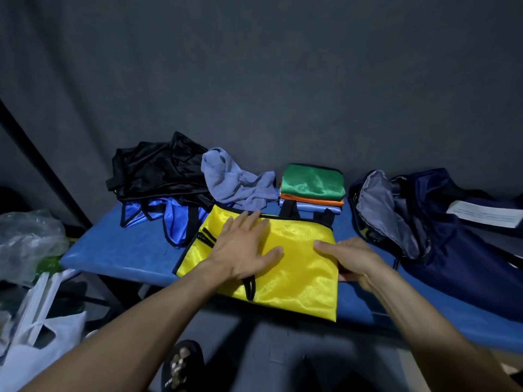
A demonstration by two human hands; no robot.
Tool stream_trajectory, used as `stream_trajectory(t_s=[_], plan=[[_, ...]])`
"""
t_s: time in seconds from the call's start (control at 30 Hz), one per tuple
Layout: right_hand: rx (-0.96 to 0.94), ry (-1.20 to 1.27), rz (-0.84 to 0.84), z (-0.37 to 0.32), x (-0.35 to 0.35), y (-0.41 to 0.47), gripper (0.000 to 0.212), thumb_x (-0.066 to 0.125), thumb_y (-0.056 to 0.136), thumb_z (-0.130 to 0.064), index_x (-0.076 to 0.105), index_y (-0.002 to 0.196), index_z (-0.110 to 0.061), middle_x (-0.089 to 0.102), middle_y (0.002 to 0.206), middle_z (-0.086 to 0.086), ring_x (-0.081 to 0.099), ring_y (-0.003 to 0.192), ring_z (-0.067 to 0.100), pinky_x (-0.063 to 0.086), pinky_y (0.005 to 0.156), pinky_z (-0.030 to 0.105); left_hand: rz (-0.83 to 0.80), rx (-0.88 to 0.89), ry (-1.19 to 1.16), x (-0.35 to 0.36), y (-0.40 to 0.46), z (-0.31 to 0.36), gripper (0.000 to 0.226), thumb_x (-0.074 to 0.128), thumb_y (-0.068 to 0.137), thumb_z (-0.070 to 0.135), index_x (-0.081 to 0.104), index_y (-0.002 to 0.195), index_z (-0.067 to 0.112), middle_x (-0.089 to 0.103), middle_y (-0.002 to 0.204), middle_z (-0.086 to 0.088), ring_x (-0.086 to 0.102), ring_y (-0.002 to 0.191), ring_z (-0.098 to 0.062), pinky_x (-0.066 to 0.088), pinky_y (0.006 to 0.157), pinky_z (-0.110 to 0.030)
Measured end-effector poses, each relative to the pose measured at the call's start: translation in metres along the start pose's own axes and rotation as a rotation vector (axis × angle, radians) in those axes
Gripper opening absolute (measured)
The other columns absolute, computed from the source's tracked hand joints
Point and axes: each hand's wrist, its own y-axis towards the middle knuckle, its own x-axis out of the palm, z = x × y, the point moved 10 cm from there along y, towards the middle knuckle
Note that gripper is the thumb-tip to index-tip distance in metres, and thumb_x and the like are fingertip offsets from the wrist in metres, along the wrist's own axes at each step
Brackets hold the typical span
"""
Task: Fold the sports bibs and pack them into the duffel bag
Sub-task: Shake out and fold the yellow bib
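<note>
Nearest to us, below the worktop's front edge, we see a dark sandal [181, 366] on the floor, and off the left end a white plastic bag [34, 343] with a clear plastic bag [27, 244] behind it.

On the blue worktop [119, 258] we have a yellow bib [297, 267] with black trim lying at the front edge, its near corner hanging over that edge. Our left hand [246, 250] lies flat on the bib, fingers straight and spread, pressing the cloth down. Our right hand [353, 261] is at the bib's right side: the thumb lies on top of the yellow cloth and the fingers curl under its edge, so it grips the bib there.

Farther back, towards the left end, we see a blue bib [158, 210] unfolded, and on top of it and behind it a heap of black bibs [158, 168] at the back left corner. Just right of that heap lies a crumpled pale blue bib [237, 182], touching the yellow one's far edge. Beside it at the back edge stands a stack of folded bibs [311, 190], green on top, orange under it, light blue lower still.

At the right end of the worktop we see the navy duffel bag [441, 230], well apart from our hands, its mouth open and its grey lining showing. A white sheet [486, 213] rests on its far side.
</note>
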Motion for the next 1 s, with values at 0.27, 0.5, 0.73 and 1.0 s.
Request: stream_trajectory(t_s=[0.27, 0.5, 0.73, 1.0], plan=[[-0.079, 0.267, -0.026, -0.002, 0.011, -0.007, 0.030, 0.074, 0.087, -0.001, 0.066, 0.113, -0.013, 0.076, 0.102, 0.012, 0.075, 0.087, 0.030, 0.061, 0.070, 0.040, -0.175, 0.042, 0.082, 0.034, 0.010, 0.022, 0.094, 0.013, 0.086, 0.088, -0.007, 0.161, 0.035, -0.026, 0.164, 0.001, -0.027, 0.151, -0.030, -0.011, 0.122, -0.058], [-0.161, 0.410, -0.008, -0.015, -0.017, -0.014, 0.029, 0.064, 0.090, 0.000, 0.069, 0.114, -0.015, 0.077, 0.102, 0.015, 0.073, 0.094, 0.036, 0.061, 0.075, 0.046, -0.211, 0.095, 0.079, 0.050, 0.007, 0.056, 0.096, 0.010, 0.080, 0.093, -0.014, 0.158, 0.041, -0.035, 0.161, -0.003, -0.035, 0.146, -0.036, -0.016, 0.118, -0.063], [-0.050, 0.260, -0.170, -0.006, 0.008, -0.020, 0.058, 0.081, 0.067, -0.017, 0.064, 0.122, -0.013, 0.076, 0.107, 0.016, 0.074, 0.095, 0.036, 0.059, 0.084, 0.059, -0.229, 0.108, 0.040, 0.049, 0.011, 0.054, 0.093, 0.011, 0.081, 0.093, -0.011, 0.157, 0.045, -0.033, 0.162, -0.001, -0.035, 0.147, -0.034, -0.016, 0.118, -0.062], [-0.125, 0.226, -0.291, -0.052, 0.044, -0.023, 0.082, 0.066, 0.075, -0.001, 0.039, 0.149, -0.026, 0.068, 0.088, 0.014, 0.063, 0.081, 0.031, 0.053, 0.091, 0.062, -0.066, 0.215, -0.102, -0.012, 0.011, 0.011, 0.058, 0.053, 0.094, 0.063, 0.050, 0.145, 0.036, 0.047, 0.150, 0.008, 0.041, 0.136, -0.019, 0.037, 0.111, -0.045]])
